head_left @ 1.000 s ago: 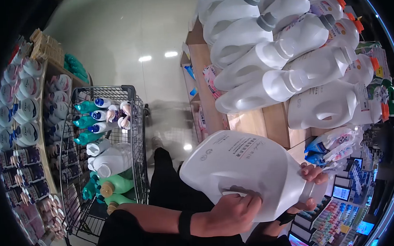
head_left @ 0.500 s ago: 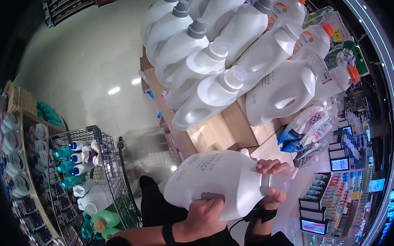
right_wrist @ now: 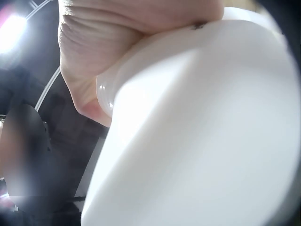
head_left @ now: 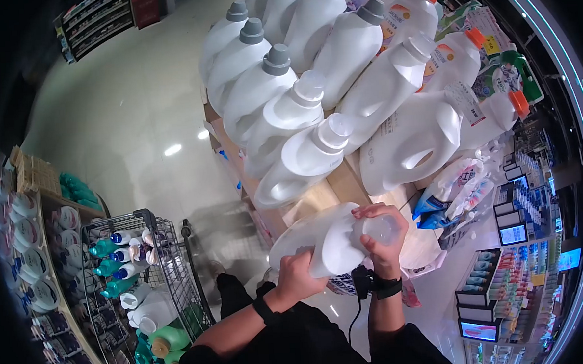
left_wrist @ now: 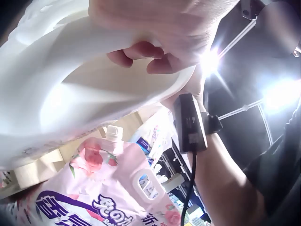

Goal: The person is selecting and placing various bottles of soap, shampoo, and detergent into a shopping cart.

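Observation:
A large white detergent jug (head_left: pixel 338 249) lies tilted in front of me, its base toward the wooden display stand (head_left: pixel 319 203). My left hand (head_left: pixel 296 279) grips its side handle; in the left wrist view, curled fingers (left_wrist: pixel 141 49) pass through the handle opening. Around the clear cap and neck at the near end, my right hand (head_left: pixel 387 230) is wrapped, with the thumb below. The right wrist view is filled mostly by the smooth white jug wall (right_wrist: pixel 202 132), and the palm presses at the cap. More white jugs (head_left: pixel 303 152) stand in rows just beyond.
On the left stands a wire shopping cart (head_left: pixel 171 274) holding several bottles, beside a shelf of packaged goods (head_left: pixel 35 255). Pink refill pouches (left_wrist: pixel 103 174) sit low under the jug. Blue-and-white bags (head_left: pixel 450 187) lie right of the display. Lit shelves (head_left: pixel 508 283) line the far right.
Both hands have brought the jug up and forward toward the display, turning its cap end more toward me. The view has swung right, and the cart has shifted lower.

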Available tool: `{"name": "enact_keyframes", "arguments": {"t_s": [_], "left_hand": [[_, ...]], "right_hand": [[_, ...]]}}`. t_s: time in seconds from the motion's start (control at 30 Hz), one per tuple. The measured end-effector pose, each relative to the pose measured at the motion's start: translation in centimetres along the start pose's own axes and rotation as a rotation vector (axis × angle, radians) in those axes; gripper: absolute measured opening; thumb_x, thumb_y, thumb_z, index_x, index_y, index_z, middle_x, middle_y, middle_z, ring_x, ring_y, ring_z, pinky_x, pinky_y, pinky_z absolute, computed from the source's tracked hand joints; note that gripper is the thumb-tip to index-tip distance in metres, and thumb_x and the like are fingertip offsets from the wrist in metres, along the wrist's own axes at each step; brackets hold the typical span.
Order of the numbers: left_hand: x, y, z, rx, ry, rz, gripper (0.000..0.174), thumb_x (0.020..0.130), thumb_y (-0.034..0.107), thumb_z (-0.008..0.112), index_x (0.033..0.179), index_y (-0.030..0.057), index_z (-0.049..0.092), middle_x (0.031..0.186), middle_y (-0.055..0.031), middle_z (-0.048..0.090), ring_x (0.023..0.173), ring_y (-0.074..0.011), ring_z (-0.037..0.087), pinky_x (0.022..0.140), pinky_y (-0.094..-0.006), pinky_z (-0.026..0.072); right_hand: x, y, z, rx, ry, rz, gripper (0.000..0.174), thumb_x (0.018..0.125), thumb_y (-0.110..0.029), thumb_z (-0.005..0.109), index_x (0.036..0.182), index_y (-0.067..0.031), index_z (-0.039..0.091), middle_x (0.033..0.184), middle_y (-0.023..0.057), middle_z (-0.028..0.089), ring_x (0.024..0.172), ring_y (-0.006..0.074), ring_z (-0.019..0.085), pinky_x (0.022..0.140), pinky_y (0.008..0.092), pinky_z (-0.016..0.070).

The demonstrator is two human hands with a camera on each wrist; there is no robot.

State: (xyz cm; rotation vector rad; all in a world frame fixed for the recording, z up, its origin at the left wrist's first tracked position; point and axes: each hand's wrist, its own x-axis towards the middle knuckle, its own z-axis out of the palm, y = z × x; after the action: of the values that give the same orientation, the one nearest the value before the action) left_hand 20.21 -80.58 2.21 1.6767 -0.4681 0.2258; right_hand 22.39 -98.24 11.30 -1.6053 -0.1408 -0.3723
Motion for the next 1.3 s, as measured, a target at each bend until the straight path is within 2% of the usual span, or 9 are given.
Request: {"name": "enact_keyframes", "arguments": {"t_s": [0.23, 0.6, 0.73, 0.83, 0.93, 1.03, 1.13, 1.23, 1.3], "left_hand": [[5.8, -3.4, 2.0, -0.056, -0.008, -0.081, 0.030, 0.071, 0.017, 0.079, 0.091, -0.0013, 0.067, 0.082, -0.0198, 0.070, 0.076, -0.0355, 0.071, 0.066, -0.0393, 0.0548], [9.0, -5.1, 2.2, -0.123, -0.007, -0.039, 0.023, 0.071, 0.010, 0.072, 0.087, -0.0042, 0.065, 0.076, -0.0212, 0.068, 0.074, -0.0377, 0.071, 0.067, -0.0388, 0.0538], [7.5, -5.6, 2.0, -0.174, -0.045, -0.069, 0.028, 0.072, 0.010, 0.071, 0.094, -0.0057, 0.065, 0.083, -0.0226, 0.070, 0.080, -0.0374, 0.071, 0.071, -0.0393, 0.0535], [6.6, -5.5, 1.8, -0.108, -0.101, -0.121, 0.039, 0.074, 0.004, 0.067, 0.111, -0.0066, 0.060, 0.100, -0.0198, 0.070, 0.095, -0.0275, 0.069, 0.083, -0.0362, 0.0511], [5.5, -5.6, 2.1, -0.083, -0.013, -0.101, 0.038, 0.078, 0.006, 0.068, 0.114, -0.0060, 0.060, 0.102, -0.0207, 0.070, 0.096, -0.0277, 0.069, 0.084, -0.0362, 0.0507], [3.3, -5.3, 1.5, 0.017, -0.067, -0.320, 0.038, 0.083, 0.009, 0.069, 0.118, -0.0042, 0.059, 0.106, -0.0203, 0.070, 0.098, -0.0296, 0.069, 0.086, -0.0366, 0.0507], [0.3, -4.5, 0.1, 0.179, 0.021, -0.277, 0.038, 0.084, 0.011, 0.068, 0.118, -0.0030, 0.059, 0.105, -0.0219, 0.070, 0.101, -0.0389, 0.068, 0.086, -0.0405, 0.0520], [-3.8, -3.4, -3.9, 0.184, 0.037, -0.239, 0.030, 0.086, 0.011, 0.067, 0.113, -0.0017, 0.063, 0.100, -0.0198, 0.071, 0.099, -0.0360, 0.069, 0.087, -0.0385, 0.0531], [-7.9, -1.9, -7.9, 0.183, -0.070, -0.447, 0.019, 0.089, 0.009, 0.066, 0.104, -0.0034, 0.067, 0.097, -0.0130, 0.073, 0.093, -0.0212, 0.071, 0.088, -0.0323, 0.0524]], "right_hand": [[5.0, 2.1, -1.5, -0.077, 0.072, 0.033, 0.033, 0.066, -0.004, 0.076, 0.096, 0.0009, 0.064, 0.096, 0.0112, 0.070, 0.096, 0.0200, 0.067, 0.090, 0.0340, 0.0505], [8.9, 4.1, -1.4, -0.086, 0.036, -0.049, 0.034, 0.068, -0.005, 0.078, 0.100, -0.0017, 0.064, 0.097, 0.0071, 0.071, 0.093, 0.0151, 0.065, 0.087, 0.0308, 0.0500], [7.6, 3.5, -1.4, -0.067, 0.032, -0.032, 0.035, 0.070, -0.007, 0.079, 0.101, -0.0015, 0.064, 0.100, 0.0081, 0.070, 0.095, 0.0159, 0.065, 0.088, 0.0311, 0.0495], [7.4, 3.4, -1.3, -0.096, 0.035, -0.085, 0.037, 0.072, -0.015, 0.081, 0.102, -0.0018, 0.064, 0.102, 0.0075, 0.070, 0.096, 0.0156, 0.064, 0.088, 0.0308, 0.0490], [7.6, 2.8, -1.7, -0.125, 0.000, -0.073, 0.038, 0.073, -0.017, 0.082, 0.103, -0.0024, 0.065, 0.101, 0.0053, 0.069, 0.095, 0.0139, 0.062, 0.088, 0.0297, 0.0483], [6.8, 2.2, -2.2, -0.127, -0.032, -0.065, 0.040, 0.076, -0.020, 0.084, 0.105, -0.0025, 0.064, 0.100, 0.0029, 0.068, 0.095, 0.0127, 0.061, 0.088, 0.0289, 0.0477], [6.1, 1.9, -2.2, -0.122, -0.046, -0.062, 0.040, 0.077, -0.021, 0.084, 0.107, -0.0024, 0.064, 0.101, 0.0029, 0.067, 0.095, 0.0130, 0.061, 0.088, 0.0292, 0.0476], [5.3, 1.7, -2.0, -0.136, -0.048, -0.081, 0.040, 0.079, -0.022, 0.083, 0.108, -0.0024, 0.063, 0.103, 0.0036, 0.067, 0.096, 0.0134, 0.061, 0.089, 0.0294, 0.0473], [4.4, 1.7, -1.7, -0.149, -0.027, -0.088, 0.040, 0.081, -0.022, 0.082, 0.110, -0.0017, 0.063, 0.105, 0.0049, 0.066, 0.098, 0.0139, 0.060, 0.090, 0.0291, 0.0465]]}}
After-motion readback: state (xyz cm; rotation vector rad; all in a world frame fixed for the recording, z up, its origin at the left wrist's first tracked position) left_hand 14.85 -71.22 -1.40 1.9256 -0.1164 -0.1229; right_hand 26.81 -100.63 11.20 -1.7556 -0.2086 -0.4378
